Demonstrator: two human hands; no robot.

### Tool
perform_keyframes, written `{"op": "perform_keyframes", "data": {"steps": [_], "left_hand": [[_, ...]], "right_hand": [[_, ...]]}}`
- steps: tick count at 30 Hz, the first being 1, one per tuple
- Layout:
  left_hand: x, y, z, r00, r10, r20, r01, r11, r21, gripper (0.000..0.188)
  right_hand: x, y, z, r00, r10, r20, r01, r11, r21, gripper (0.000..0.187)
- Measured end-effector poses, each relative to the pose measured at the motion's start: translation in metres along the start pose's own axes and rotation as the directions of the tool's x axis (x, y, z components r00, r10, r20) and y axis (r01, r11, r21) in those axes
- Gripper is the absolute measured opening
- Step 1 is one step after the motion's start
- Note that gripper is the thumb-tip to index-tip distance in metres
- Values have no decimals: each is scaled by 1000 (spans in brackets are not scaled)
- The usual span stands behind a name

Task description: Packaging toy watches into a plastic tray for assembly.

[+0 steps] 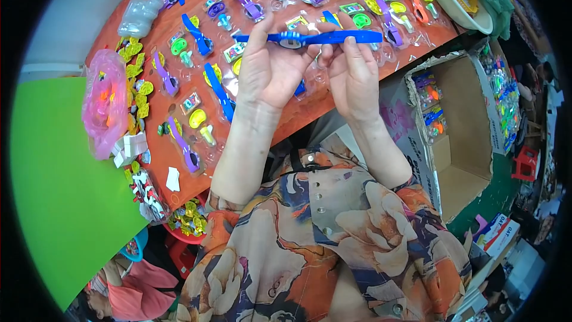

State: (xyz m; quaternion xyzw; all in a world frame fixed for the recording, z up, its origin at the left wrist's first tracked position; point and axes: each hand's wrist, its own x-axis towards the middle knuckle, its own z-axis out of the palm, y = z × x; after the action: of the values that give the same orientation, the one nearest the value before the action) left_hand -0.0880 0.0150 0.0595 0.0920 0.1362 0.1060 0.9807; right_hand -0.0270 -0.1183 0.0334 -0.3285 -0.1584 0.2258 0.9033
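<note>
A blue toy wristwatch point(333, 37) is stretched out level between my two hands above the table. My left hand point(265, 74), palm up, holds it by the left strap and the watch head, with the thumb on the near side. My right hand point(356, 80) pinches the other strap between thumb and fingers. Below them lie clear plastic blister trays holding toy watches, such as a blue watch point(219, 92) and a purple watch point(185, 146). Beside the watches sit small pieces, including a yellow ring point(197, 118) and a yellow toy pacifier point(208, 135). My hands hide part of the trays.
The red table point(161, 173) carries a pink plastic bag point(104, 104), stacked clear trays point(140, 16) and yellow packets point(142, 89) at the left. A white basin point(476, 21) stands far right. Nearer is an open cardboard box point(462, 143). Another person point(140, 292) sits lower left.
</note>
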Motion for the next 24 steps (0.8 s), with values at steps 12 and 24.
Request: {"op": "perform_keyframes", "data": {"steps": [12, 24], "left_hand": [[-15, 7, -17, 997, 63, 46, -68, 425, 903, 31], [-18, 6, -22, 966, -21, 256, -240, 281, 929, 38]], "right_hand": [[6, -41, -3, 803, 573, 161, -374, 697, -611, 26], [13, -27, -14, 753, 646, 125, -374, 576, -726, 28]]}}
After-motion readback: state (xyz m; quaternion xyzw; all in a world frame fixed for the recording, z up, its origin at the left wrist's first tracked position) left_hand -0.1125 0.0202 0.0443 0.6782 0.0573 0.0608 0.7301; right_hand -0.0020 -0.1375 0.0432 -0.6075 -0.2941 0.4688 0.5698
